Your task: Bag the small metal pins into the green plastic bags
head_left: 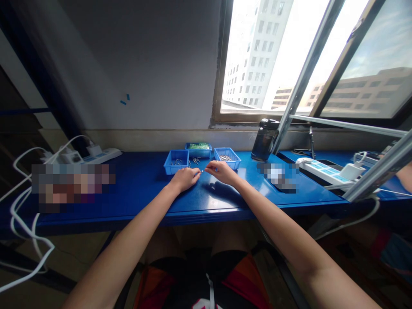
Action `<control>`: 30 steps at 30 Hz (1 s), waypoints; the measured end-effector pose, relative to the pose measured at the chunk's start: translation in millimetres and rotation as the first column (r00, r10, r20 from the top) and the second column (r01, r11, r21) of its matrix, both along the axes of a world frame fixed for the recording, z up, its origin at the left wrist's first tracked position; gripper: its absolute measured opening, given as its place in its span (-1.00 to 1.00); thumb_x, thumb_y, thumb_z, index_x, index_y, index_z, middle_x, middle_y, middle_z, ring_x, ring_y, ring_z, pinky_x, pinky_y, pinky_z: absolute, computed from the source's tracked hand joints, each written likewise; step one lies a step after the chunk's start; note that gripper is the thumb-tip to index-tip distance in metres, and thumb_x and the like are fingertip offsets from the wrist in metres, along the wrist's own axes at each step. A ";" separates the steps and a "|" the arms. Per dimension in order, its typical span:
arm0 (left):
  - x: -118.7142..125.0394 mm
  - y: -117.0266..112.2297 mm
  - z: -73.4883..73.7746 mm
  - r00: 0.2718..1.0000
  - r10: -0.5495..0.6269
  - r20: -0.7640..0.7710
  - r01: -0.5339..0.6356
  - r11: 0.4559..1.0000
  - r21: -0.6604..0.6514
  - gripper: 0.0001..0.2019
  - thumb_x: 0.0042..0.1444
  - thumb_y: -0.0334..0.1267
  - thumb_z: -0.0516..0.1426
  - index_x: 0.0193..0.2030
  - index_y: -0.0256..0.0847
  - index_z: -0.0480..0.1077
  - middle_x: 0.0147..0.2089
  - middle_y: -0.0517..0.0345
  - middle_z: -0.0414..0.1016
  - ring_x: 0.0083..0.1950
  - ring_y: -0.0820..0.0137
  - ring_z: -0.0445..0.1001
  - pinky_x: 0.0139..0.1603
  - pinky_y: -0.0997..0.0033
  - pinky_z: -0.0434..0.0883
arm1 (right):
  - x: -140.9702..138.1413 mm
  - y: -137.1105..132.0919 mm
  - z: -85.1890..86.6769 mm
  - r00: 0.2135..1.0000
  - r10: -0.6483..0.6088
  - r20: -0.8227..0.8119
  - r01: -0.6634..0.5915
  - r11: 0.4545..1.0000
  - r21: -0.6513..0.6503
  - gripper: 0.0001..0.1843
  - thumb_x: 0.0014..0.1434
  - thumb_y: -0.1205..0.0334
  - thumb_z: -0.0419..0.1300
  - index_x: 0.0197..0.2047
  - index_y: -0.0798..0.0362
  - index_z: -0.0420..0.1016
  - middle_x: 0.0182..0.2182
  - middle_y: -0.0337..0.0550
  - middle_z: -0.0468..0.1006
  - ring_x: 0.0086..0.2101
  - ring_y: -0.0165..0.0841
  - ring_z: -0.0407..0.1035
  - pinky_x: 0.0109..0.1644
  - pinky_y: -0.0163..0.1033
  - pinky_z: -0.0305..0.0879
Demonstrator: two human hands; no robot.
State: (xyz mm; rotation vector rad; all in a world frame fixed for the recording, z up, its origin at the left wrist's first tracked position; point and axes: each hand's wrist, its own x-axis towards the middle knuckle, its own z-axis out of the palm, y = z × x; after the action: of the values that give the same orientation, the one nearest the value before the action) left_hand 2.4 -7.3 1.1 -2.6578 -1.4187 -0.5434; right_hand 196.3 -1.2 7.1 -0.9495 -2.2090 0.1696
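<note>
Over the blue table (141, 184), my left hand (186, 179) and my right hand (222, 172) almost meet, thumbs and fingers pinched together. A tiny pale glint shows at their fingertips; what it belongs to is too small to name. Just behind my left hand sits a blue bin (175, 169) with a few small metal pieces in it. Another blue bin (237, 164), holding many small metal pieces that look like screws, is behind my right hand. Between these bins several loose metal pieces (196, 161) lie on the table. Farther back, a third bin (187, 151) contains green packets (198, 146).
A dark bottle (264, 140) stands at the back right, by a metal frame post (301, 75). Farther right lies a white power strip (328, 171). Another power strip (104, 155) with white cables is at left. Blurred-out items flank both sides. Someone's arm shows at the right edge.
</note>
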 end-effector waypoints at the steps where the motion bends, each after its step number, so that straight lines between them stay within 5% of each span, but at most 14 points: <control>1: -0.1 0.1 -0.1 1.000 0.000 0.005 0.000 1.000 -0.001 -0.71 0.19 -0.15 -0.08 -0.12 -0.10 0.41 -0.23 0.04 0.54 -0.20 0.22 0.49 -0.25 0.35 0.35 | 0.3 -0.2 0.1 1.000 0.002 0.002 -0.002 1.000 0.002 -0.75 0.15 0.12 0.08 -0.37 0.12 0.45 -0.48 -0.19 0.44 -0.45 -0.48 0.25 -0.34 -0.39 0.17; 16: -1.2 -1.1 2.2 1.000 0.002 0.016 -0.002 1.000 0.001 -0.74 0.16 -0.12 -0.06 -0.23 -0.15 0.40 -0.37 0.09 0.50 -0.33 0.28 0.47 -0.37 0.43 0.30 | 1.1 -0.2 1.5 0.999 -0.021 0.029 0.022 0.999 -0.049 -0.81 0.13 0.22 0.10 -0.35 0.15 0.48 -0.47 -0.17 0.45 -0.45 -0.48 0.25 -0.33 -0.38 0.16; 30: 0.6 -3.3 3.5 0.979 -0.127 0.158 0.121 0.992 0.045 -0.76 0.19 -0.21 -0.08 -0.11 -0.15 0.34 -0.14 0.10 0.48 -0.21 0.35 0.47 -0.22 0.44 0.35 | 3.1 2.9 -3.7 0.990 -0.037 0.132 0.054 0.990 -0.128 -0.86 0.10 0.26 0.15 -0.34 0.12 0.51 -0.43 -0.17 0.42 -0.43 -0.48 0.27 -0.30 -0.37 0.18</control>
State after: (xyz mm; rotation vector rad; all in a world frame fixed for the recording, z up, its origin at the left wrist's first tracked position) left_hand 3.0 -10.6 4.6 -2.7430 -1.2718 -0.8033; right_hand 199.4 1.7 3.4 -1.1103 -2.3153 0.2402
